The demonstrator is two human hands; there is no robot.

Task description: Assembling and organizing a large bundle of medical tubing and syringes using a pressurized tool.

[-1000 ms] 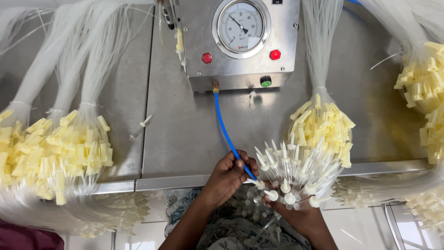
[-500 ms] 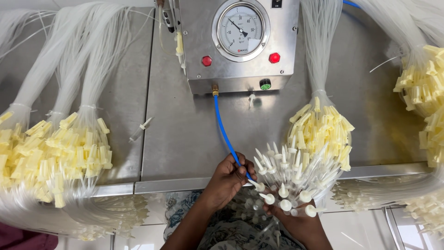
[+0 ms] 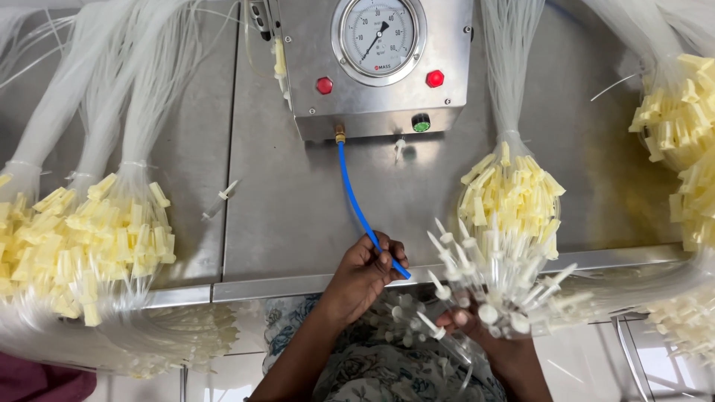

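Pinching the blue hose (image 3: pixel 365 219), left hand (image 3: pixel 363 275); right hand (image 3: pixel 477 327) clutches white-tipped tubes (image 3: pixel 484 286).

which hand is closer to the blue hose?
Left. The left hand grips the blue hose near its free end. The right hand sits off to the side, holding a bunch of white-tipped tubes, not touching the hose.

right hand (image 3: pixel 477 327) behind tube bundle (image 3: pixel 499 290)
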